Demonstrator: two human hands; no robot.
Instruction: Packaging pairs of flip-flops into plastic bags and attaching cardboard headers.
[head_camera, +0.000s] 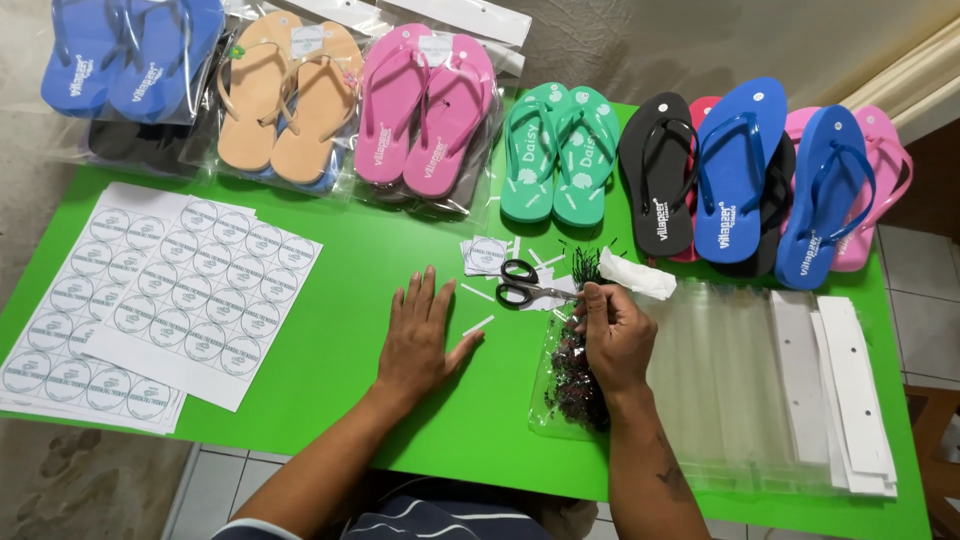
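My left hand (420, 335) lies flat on the green table (330, 350), fingers spread, holding nothing. My right hand (612, 335) rests over a small clear bag of dark plastic fasteners (565, 385), its fingertips pinched at the bag's top end near a loose bunch of black fasteners (585, 266). Whether the fingers grip a fastener is too small to tell. Black-handled scissors (520, 283) lie just left of the right hand, among small white paper strips and a cut-out round sticker (485, 255).
Sheets of round stickers (170, 300) lie at the left. Bagged flip-flop pairs in blue, tan and pink (425, 115) line the back; loose green (558, 150), black, blue and pink pairs stand to the right. Clear bags (715, 370) and white card headers (850, 390) are stacked at the right.
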